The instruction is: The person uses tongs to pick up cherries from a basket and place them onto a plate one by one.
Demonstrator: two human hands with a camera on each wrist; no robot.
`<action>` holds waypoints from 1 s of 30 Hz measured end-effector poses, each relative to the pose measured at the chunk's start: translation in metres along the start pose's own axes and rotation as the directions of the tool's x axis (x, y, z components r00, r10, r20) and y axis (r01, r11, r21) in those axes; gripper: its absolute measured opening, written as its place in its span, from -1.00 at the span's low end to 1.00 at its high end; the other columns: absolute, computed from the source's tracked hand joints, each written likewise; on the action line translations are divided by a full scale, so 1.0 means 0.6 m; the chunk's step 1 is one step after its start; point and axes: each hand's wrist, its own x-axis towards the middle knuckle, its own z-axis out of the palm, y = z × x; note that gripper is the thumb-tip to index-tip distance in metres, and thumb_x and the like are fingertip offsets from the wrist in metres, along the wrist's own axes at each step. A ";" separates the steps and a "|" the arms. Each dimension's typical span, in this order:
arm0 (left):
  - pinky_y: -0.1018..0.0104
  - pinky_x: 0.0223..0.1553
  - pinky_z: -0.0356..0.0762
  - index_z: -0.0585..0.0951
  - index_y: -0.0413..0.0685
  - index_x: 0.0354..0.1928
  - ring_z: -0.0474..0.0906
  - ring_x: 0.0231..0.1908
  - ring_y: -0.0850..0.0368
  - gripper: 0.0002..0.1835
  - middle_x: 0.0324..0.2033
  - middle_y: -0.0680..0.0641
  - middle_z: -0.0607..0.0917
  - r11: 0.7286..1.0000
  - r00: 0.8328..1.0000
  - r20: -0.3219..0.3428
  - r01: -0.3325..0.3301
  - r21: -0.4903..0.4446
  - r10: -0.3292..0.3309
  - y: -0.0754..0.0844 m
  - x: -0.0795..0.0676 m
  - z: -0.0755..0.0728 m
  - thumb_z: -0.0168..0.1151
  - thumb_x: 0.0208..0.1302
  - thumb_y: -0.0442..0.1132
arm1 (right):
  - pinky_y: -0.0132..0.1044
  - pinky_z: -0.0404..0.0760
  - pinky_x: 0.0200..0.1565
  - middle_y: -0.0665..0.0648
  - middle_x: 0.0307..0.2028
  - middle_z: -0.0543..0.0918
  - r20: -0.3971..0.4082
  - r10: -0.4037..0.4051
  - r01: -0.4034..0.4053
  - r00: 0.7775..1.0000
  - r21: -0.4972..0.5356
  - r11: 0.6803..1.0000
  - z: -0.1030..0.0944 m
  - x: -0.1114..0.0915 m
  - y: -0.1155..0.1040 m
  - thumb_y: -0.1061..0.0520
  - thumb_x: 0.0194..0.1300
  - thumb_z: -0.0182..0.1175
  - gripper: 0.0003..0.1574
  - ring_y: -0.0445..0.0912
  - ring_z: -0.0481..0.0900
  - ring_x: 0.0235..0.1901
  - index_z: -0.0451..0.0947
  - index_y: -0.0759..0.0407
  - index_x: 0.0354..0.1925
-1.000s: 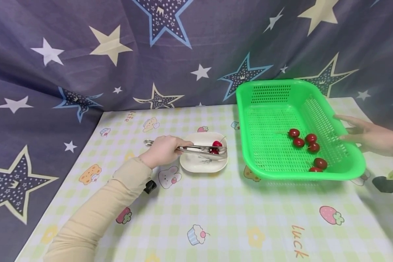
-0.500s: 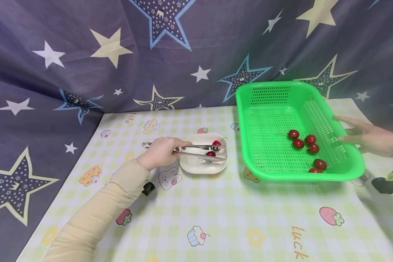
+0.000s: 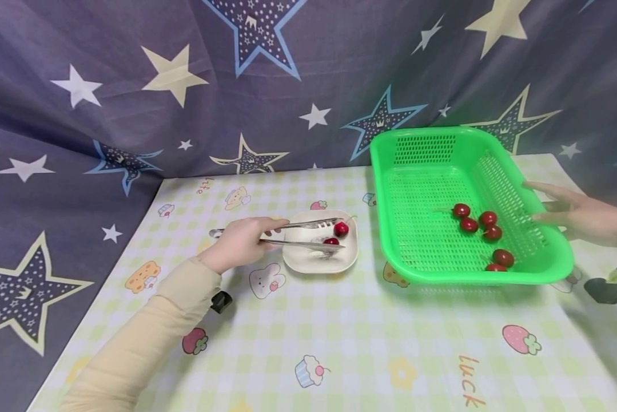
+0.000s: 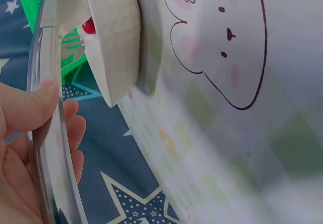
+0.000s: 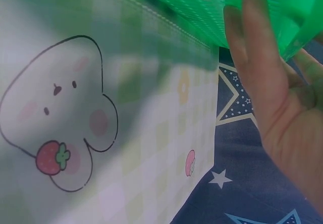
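My left hand (image 3: 240, 243) grips metal serving tongs (image 3: 303, 245) by the middle, thumb on one side and fingers on the other in the left wrist view. The tongs' arms are spread; one end has fork-like tines, the other is spoon-shaped. They hang over a small white dish (image 3: 300, 262). Two red cherries lie in it: one (image 3: 341, 229) by the right edge, the other (image 3: 331, 241) partly behind the lower arm. At the green basket's (image 3: 380, 200) right side, my right hand (image 3: 578, 212) touches the rim with extended fingers, as the right wrist view (image 5: 282, 98) also shows.
Several dark red cherries (image 3: 469, 225) lie on the basket floor, towards its right front. A checked, cartoon-printed cloth (image 3: 359, 343) covers the table. Behind it hangs a dark star-patterned curtain (image 3: 313, 68).
The tongs' arms have spread apart, and both cherries now lie loose in the dish. My left hand has drawn the tongs back to the left. The right hand and basket stay put.
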 end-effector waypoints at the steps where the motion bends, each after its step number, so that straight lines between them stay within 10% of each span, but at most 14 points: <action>1: 0.15 -0.26 0.57 0.50 0.00 0.24 0.62 -0.17 0.05 -0.43 -0.07 -0.05 0.69 1.000 1.000 0.002 0.005 -0.008 -0.005 0.000 -0.002 -0.002 0.32 0.13 -0.36 | 0.25 0.50 -0.04 0.59 0.38 -0.26 0.000 -0.002 0.002 1.000 0.001 1.000 0.001 0.000 0.000 0.09 0.46 -0.05 -0.01 0.40 0.20 0.21 -0.52 -0.13 0.48; 11: 0.15 -0.17 0.52 0.42 -0.01 0.31 0.59 -0.12 0.06 -0.40 -0.04 -0.07 0.68 0.987 0.999 0.019 0.052 -0.150 -0.050 -0.007 -0.008 -0.013 0.26 0.19 -0.38 | 0.27 0.48 -0.04 0.54 0.40 -0.33 0.001 -0.002 0.002 1.000 0.033 0.999 0.001 0.001 0.007 0.06 0.46 -0.04 -0.01 0.54 -0.05 0.25 -0.51 -0.23 0.48; 22: 0.17 -0.13 0.50 0.33 -0.07 0.36 0.57 -0.10 0.03 -0.40 0.12 -0.16 0.59 0.959 0.998 0.013 0.067 -0.276 -0.066 0.009 -0.003 -0.021 0.20 0.26 -0.36 | 0.21 0.52 -0.03 0.57 0.39 -0.23 -0.009 0.005 -0.005 1.000 0.004 1.000 -0.002 0.003 0.008 0.05 0.45 -0.02 0.00 0.39 0.16 0.24 -0.50 -0.21 0.48; 30: 0.02 0.20 0.37 0.30 -0.13 0.37 0.46 0.16 -0.08 -0.39 0.26 -0.21 0.44 0.940 0.996 -0.018 0.072 -0.333 -0.082 0.018 0.003 -0.016 0.19 0.29 -0.29 | 0.22 0.51 -0.02 0.62 0.36 -0.22 0.008 0.002 -0.002 1.000 0.041 0.999 -0.002 0.001 0.007 0.10 0.46 -0.03 0.00 -0.21 0.50 0.03 -0.52 -0.18 0.48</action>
